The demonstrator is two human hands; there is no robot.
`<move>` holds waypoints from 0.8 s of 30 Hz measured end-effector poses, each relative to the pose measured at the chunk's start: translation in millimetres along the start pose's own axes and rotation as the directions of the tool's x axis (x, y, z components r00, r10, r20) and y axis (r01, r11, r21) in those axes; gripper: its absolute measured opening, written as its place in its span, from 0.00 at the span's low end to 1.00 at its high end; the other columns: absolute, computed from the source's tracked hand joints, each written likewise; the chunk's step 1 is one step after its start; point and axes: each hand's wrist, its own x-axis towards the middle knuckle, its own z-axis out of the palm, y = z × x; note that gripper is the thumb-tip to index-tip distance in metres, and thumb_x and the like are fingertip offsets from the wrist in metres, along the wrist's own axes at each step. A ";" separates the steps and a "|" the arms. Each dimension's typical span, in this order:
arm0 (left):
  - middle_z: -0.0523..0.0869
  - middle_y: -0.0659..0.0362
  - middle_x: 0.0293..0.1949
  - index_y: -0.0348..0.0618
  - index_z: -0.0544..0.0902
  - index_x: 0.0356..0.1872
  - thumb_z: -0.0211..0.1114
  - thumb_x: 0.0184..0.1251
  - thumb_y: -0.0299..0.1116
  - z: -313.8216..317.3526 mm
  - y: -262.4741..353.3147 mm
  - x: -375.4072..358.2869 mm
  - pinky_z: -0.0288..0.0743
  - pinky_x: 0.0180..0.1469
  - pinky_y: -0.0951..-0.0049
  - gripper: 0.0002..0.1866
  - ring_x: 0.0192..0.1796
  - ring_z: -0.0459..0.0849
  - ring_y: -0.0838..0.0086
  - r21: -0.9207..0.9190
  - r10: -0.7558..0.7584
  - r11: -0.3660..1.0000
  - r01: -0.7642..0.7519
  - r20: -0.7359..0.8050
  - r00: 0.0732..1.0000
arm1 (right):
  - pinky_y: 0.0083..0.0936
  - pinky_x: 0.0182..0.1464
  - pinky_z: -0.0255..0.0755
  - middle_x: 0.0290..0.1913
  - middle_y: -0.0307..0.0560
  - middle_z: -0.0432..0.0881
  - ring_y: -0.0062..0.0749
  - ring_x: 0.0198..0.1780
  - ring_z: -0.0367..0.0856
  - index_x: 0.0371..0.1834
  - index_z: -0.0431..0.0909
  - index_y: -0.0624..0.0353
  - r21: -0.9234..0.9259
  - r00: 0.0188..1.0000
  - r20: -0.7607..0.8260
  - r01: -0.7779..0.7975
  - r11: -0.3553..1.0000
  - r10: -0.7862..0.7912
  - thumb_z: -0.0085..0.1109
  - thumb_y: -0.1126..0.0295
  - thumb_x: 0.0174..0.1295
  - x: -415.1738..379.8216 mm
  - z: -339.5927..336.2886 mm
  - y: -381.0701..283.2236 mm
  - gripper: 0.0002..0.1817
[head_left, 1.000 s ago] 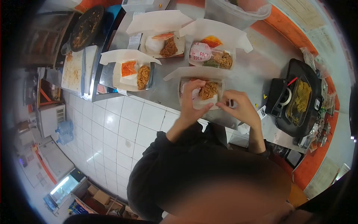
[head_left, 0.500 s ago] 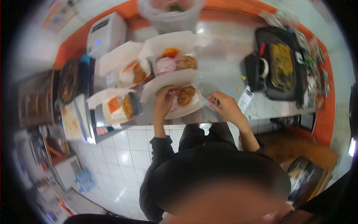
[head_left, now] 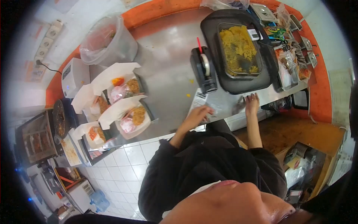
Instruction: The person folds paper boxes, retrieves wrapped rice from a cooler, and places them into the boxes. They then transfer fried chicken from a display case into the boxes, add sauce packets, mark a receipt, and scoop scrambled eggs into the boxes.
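My left hand point(head_left: 197, 117) is low over the front of the steel counter, beside a printed white label sheet point(head_left: 199, 99). Its fingers are bent together near clear plastic point(head_left: 216, 107); whatever they pinch is hidden. At the counter's front edge, further right, my right hand point(head_left: 252, 103) has curled fingers close to the black tray, and I cannot make out anything in them. Between and above the hands stands a black tape dispenser point(head_left: 203, 71) with a red tip. The nearest open paper food box point(head_left: 144, 126), with fried chicken point(head_left: 138, 115) and a wrapped white portion point(head_left: 128, 126), is left of both hands.
More open food boxes point(head_left: 118, 67) stand to the left, below a clear plastic bucket point(head_left: 126, 46) and a white printer point(head_left: 74, 76). A black tray point(head_left: 238, 86) bears a container of yellow crumbly food point(head_left: 236, 44). Packets and metal tins point(head_left: 263, 13) line the right side.
Both hands have moved right, away from the nearest food box, to the label sheet and the counter edge by the black tray. The view has swung right, so the boxes appear further left.
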 end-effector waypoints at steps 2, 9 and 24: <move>0.78 0.55 0.47 0.39 0.68 0.58 0.52 0.69 0.39 53.1 -12.7 40.4 0.74 0.43 0.73 0.21 0.42 0.80 0.71 -0.040 -0.150 0.987 0.154 0.093 0.984 | 0.41 0.57 0.62 0.45 0.41 0.68 0.32 0.48 0.68 0.65 0.54 0.59 -0.016 0.997 0.019 0.081 0.997 -0.081 0.45 0.79 0.59 16.0 1.8 6.0 0.29; 0.68 0.54 0.58 0.40 0.58 0.64 0.54 0.66 0.36 134.2 -29.1 147.4 0.61 0.62 0.60 0.27 0.63 0.66 0.66 -0.690 -0.168 0.684 -0.235 -0.462 0.871 | 0.40 0.60 0.64 0.56 0.51 0.67 0.39 0.53 0.69 0.66 0.49 0.63 0.089 0.961 0.168 -0.239 0.967 0.221 0.42 0.75 0.64 45.9 2.8 -33.1 0.27; 0.73 0.55 0.40 0.42 0.65 0.46 0.47 0.70 0.51 171.5 41.9 146.7 0.78 0.45 0.69 0.21 0.42 0.77 0.67 -0.705 -0.090 0.436 -0.559 -0.652 0.753 | 0.27 0.37 0.74 0.34 0.47 0.76 0.31 0.33 0.76 0.51 0.66 0.65 -0.235 0.906 0.412 0.213 0.948 -0.101 0.47 0.73 0.65 76.0 -10.8 -43.3 0.13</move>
